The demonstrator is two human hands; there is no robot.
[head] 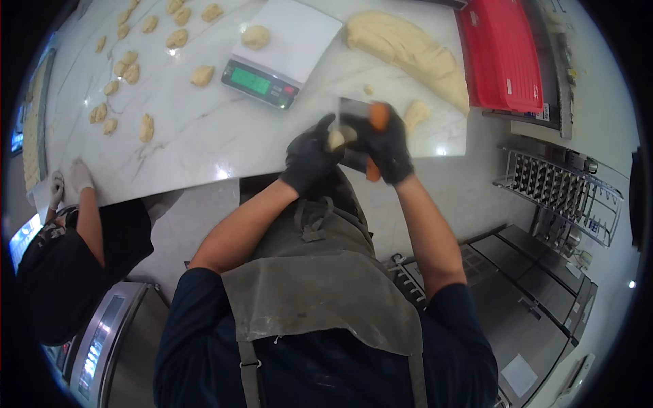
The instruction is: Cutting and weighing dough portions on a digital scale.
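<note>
My left hand (312, 153), in a black glove, holds a small piece of dough (335, 139) at the table's front edge. Beside it my right hand (387, 145), gloved in black too, grips a dough scraper (354, 108) with an orange handle; the hand is blurred. A second orange part and a dark blade show below that hand, and I cannot tell whether they belong to another scraper. A digital scale (260, 84) with a lit green display bears one dough piece (255, 37). Right of it lies a large dough mass (408, 51), with a smaller dough strip (417, 115) near my right hand.
Several dough pieces (177, 38) lie scattered over the left of the marble table (194, 137). A co-worker's gloved hands (81, 176) rest by the table's left end. A red plastic tray (505, 56) stands beyond the right edge. A wire rack (556, 188) hangs at right.
</note>
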